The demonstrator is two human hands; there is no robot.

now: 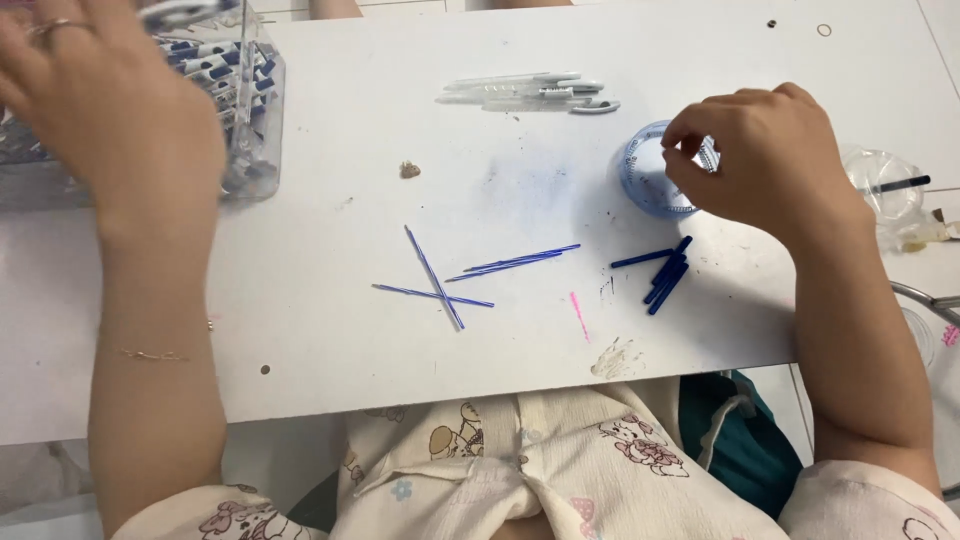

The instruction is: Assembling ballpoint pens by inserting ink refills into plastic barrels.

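White desk (330, 330), stained with blue ink in the middle. At its far left corner a clear plastic bin (255, 120) packed with blue-and-white pens, seemingly finished ones. At the far edge, centre, a small bunch of clear pen barrels (530, 92), unfilled as far as I can tell. Near the middle, thin blue refills (440, 285) lie loose, two crossed, a couple more side by side just to their right. Further right, a short stack of dark blue pen pieces (665, 275), caps or end plugs, not clear which. Just beyond them a round, clear bluish tub (645, 185).

Judged from the layout: plenty of pens in the bin, a handful of parts left on the desk, nothing half-built in either hand.

Left hand (110, 110) raised over the bin, forearm straight up the desk's left side, blurred; fingers spread and loose, holding nothing I can make out.

Right hand (770, 160) arched over the tub, wrist bent inward, fingers (685, 145) pinched together at the rim; whether they grip a small piece I cannot tell
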